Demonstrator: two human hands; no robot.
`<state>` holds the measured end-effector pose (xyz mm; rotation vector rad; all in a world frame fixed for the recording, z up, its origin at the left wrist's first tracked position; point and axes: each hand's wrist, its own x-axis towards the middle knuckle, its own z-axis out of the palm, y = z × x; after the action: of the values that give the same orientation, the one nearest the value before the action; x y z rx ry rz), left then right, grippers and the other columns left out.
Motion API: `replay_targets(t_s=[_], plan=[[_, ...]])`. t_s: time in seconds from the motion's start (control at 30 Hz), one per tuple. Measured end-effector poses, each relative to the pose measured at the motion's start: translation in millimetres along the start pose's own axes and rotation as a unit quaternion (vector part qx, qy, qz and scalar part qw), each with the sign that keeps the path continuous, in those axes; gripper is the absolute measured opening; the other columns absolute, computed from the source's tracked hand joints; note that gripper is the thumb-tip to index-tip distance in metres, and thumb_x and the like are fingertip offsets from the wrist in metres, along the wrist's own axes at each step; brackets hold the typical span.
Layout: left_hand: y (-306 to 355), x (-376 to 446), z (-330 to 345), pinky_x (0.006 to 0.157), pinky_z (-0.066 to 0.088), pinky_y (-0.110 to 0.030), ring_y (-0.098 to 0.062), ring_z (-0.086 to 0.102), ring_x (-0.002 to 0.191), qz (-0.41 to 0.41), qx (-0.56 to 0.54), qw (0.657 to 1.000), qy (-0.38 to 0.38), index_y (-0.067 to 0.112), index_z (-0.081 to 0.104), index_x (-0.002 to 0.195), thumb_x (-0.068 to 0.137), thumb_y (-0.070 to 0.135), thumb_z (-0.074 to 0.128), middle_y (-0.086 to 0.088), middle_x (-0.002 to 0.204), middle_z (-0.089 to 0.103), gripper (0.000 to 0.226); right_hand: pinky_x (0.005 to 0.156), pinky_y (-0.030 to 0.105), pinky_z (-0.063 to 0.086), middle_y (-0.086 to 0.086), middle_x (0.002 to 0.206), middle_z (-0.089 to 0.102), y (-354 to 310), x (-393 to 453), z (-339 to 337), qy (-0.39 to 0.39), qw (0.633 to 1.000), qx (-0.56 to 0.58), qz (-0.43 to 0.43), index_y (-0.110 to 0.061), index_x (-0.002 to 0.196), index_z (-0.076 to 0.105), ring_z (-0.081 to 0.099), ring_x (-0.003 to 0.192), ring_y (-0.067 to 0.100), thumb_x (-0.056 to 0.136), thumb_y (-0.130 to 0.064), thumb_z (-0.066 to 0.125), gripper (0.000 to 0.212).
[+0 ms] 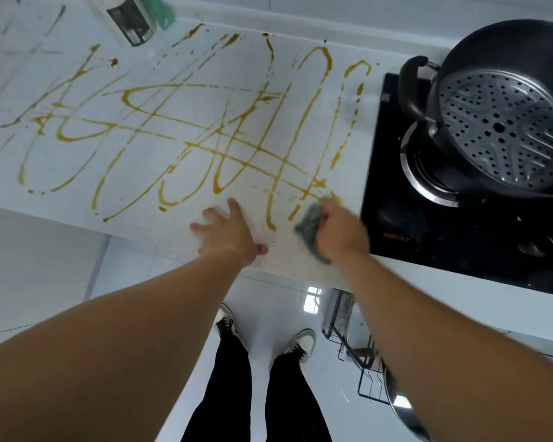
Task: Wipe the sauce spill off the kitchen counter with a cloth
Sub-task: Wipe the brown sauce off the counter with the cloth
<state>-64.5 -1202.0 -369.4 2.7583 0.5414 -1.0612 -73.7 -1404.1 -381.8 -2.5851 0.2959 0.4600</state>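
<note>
Yellow-brown sauce [224,135] runs in long crossing loops and streaks over most of the white counter [186,59]. My right hand [342,232] grips a crumpled grey-green cloth [308,223] and presses it on the counter at the sauce's right front end, close to the stove. The hand and cloth are blurred. My left hand [227,232] lies flat on the counter near its front edge, fingers spread, just left of the cloth and holding nothing.
A black glass stove [460,224] borders the counter on the right, with a dark pot [505,103] holding a perforated metal steamer plate. A glass container [130,19] and something green stand at the back. A wire rack [351,327] sits on the floor below.
</note>
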Motion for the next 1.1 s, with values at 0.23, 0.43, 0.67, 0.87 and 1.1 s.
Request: replay_targets(t_s=[0.23,0.43,0.67,0.87,1.1], plan=[[3.8,2.6,-3.5,0.111,0.036,-0.07,-0.061,-0.003,0.148,-0.016,-0.015,1.0,-0.005,0.032,-0.012,0.16,0.073,0.058,0.086,-0.022,0.162,-0.005,0.134,0.069,0.036,0.053,-0.002,0.092,0.062,-19.0,-34.2,26.9,-0.056,0.994,0.005,-0.094,-0.032,0.099,0.053,0.064,0.084,0.028,0.093,-0.015,0.058,0.018],[4.3,6.9,-2.7,0.108,0.039,-0.071,-0.061,-0.003,0.148,-0.02,-0.046,0.999,-0.005,0.034,-0.002,0.159,0.07,0.052,0.09,-0.019,0.162,-0.002,0.13,0.067,0.031,0.043,-0.004,0.088,0.061,-0.7,45.4,-17.7,0.044,0.995,0.017,0.086,-0.038,0.095,0.05,0.057,0.075,0.021,0.093,-0.019,0.05,0.019],[3.9,6.3,-2.2,0.107,0.039,-0.072,-0.059,-0.006,0.149,-0.021,-0.059,0.998,-0.001,0.035,-0.002,0.159,0.071,0.049,0.09,-0.018,0.163,-0.004,0.128,0.073,0.031,0.048,-0.007,0.097,0.063,4.8,22.1,2.9,-0.011,0.999,0.01,-0.028,-0.038,0.104,0.057,0.061,0.086,0.022,0.095,-0.02,0.058,0.02],[4.1,6.5,-0.7,0.107,0.037,-0.074,-0.058,-0.006,0.149,-0.022,-0.056,0.998,0.002,0.036,-0.003,0.158,0.071,0.048,0.09,-0.016,0.164,-0.006,0.128,0.06,0.024,0.048,-0.014,0.088,0.067,-31.5,3.0,23.8,0.018,0.999,0.017,-0.048,-0.05,0.104,0.049,0.063,0.074,0.012,0.105,-0.035,0.046,0.015],[1.9,10.5,4.7,0.106,0.037,-0.075,-0.058,-0.007,0.149,-0.024,-0.051,0.998,0.004,0.038,-0.006,0.157,0.068,0.052,0.09,-0.015,0.163,-0.008,0.132,0.075,0.032,0.045,0.001,0.113,0.066,-1.3,65.9,-15.7,0.079,0.993,0.025,0.08,-0.04,0.112,0.05,0.067,0.097,0.028,0.101,-0.029,0.058,0.017]])
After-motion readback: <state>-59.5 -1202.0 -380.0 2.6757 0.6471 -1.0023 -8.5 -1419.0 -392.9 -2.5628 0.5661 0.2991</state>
